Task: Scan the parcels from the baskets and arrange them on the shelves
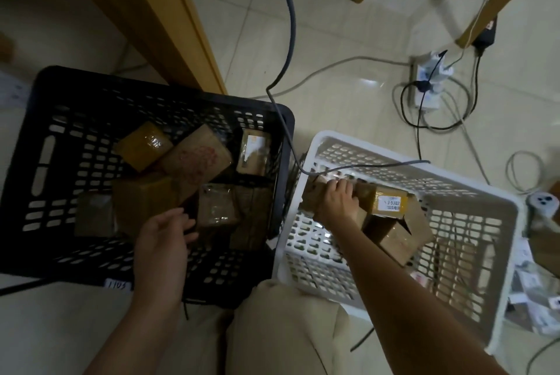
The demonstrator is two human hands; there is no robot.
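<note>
A black basket on the floor at the left holds several brown taped parcels, among them one with a red stamp. A white basket stands to its right. My right hand is inside the white basket, closed on a brown parcel at its left wall. Beside it lies a parcel with a yellow label, and a plain box sits under that. My left hand hovers over the black basket with fingers loosely apart, holding nothing.
A wooden post rises behind the black basket. A grey cable runs down across both baskets. A power strip with tangled wires lies on the tiled floor at the right. Papers and small items lie right of the white basket. My knee is below.
</note>
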